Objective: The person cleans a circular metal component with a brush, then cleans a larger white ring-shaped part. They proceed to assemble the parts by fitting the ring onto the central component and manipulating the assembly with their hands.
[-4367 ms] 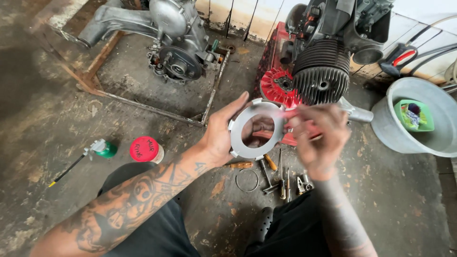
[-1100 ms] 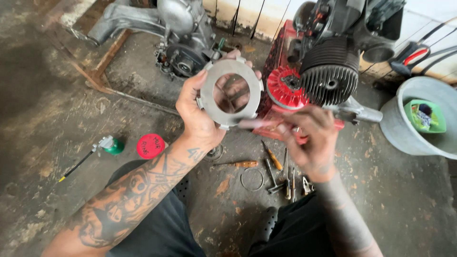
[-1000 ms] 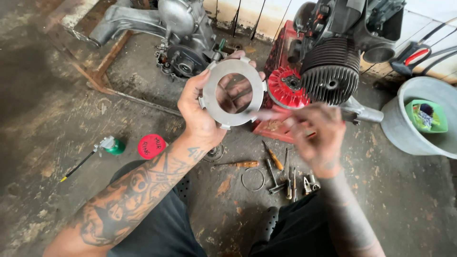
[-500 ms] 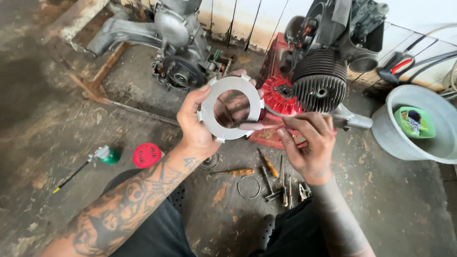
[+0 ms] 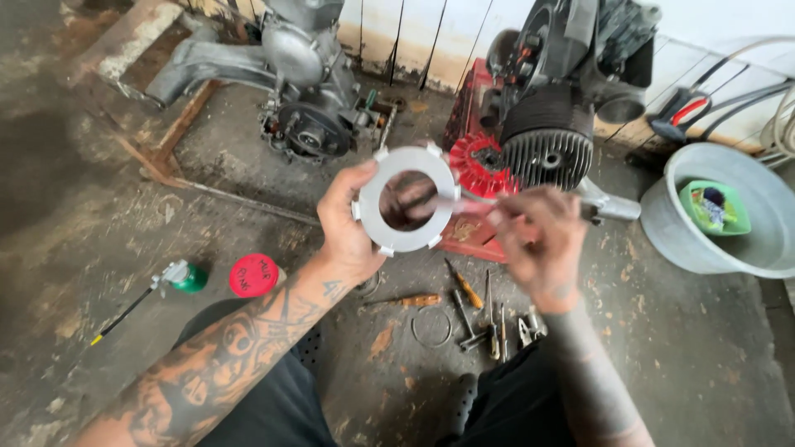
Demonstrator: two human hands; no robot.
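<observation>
While left hand (image 5: 348, 228) grips toothed metal ring (image 5: 406, 199) by its edge, held up over floor, right hand (image 5: 534, 240) pinches thin rod-like bit at ring's right rim. Looks like inspection or cleaning step; next move needs steady ring, light touch. Right fingertips blurred, pinched thing hard to ID. Tools (image 5: 484, 310) lie below, red cap (image 5: 252, 275) left.

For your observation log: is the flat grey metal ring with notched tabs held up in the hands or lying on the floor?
Held up: the left hand grips the flat grey metal ring above the floor.
</observation>
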